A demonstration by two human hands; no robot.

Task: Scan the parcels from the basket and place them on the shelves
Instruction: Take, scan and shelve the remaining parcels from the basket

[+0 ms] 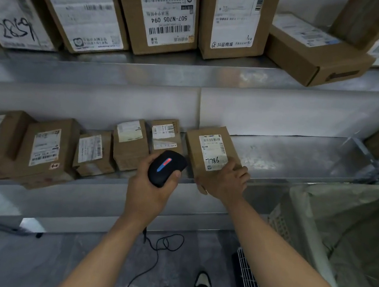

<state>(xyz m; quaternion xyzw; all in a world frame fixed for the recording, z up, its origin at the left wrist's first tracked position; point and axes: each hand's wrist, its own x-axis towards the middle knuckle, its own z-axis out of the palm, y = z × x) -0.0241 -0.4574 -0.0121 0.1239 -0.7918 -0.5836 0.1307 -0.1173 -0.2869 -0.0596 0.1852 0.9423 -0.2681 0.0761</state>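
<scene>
Metal shelf (288,154) at mid-frame carries the parcel (209,150), gripped by right hand (224,182); left hand (153,186) clasps the scanner (165,167) just left.

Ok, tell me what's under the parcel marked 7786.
The parcel sits on the lower metal shelf; the right hand grips its near end. Its underside is hidden.

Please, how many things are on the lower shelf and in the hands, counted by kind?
Cardboard parcels: 7 (one held by the right hand, six beside it)
Scanners: 1, in the left hand
Total: 8
</scene>
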